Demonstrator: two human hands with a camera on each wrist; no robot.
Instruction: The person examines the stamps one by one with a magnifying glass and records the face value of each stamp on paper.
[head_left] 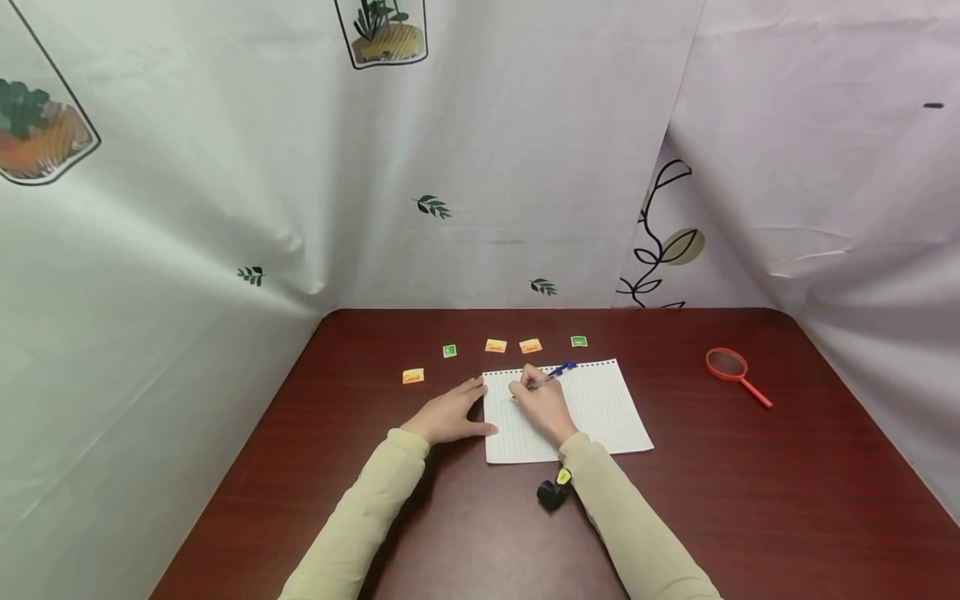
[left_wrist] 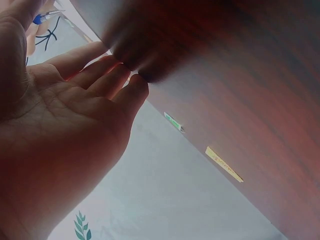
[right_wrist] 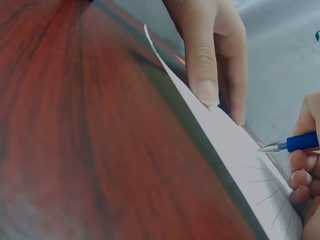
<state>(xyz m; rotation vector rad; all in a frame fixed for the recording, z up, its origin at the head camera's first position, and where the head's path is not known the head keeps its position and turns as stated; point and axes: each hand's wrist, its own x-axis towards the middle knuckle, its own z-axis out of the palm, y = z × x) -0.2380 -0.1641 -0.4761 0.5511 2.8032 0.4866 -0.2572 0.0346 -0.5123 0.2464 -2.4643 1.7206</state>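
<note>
A sheet of lined paper with a perforated top edge lies on the dark red table. My right hand pinches a blue pen over its left half. In the right wrist view, the pen has its metal tip at the paper's surface; whether it touches is unclear. My left hand lies at the paper's left edge with fingers extended, and its thumb rests on the sheet. The left wrist view shows the palm with the fingers nearly straight.
Beyond the paper lie small orange cards and green cards. An orange-red magnifying glass lies at the right. A black device is by the right wrist. White printed cloth hangs behind the table.
</note>
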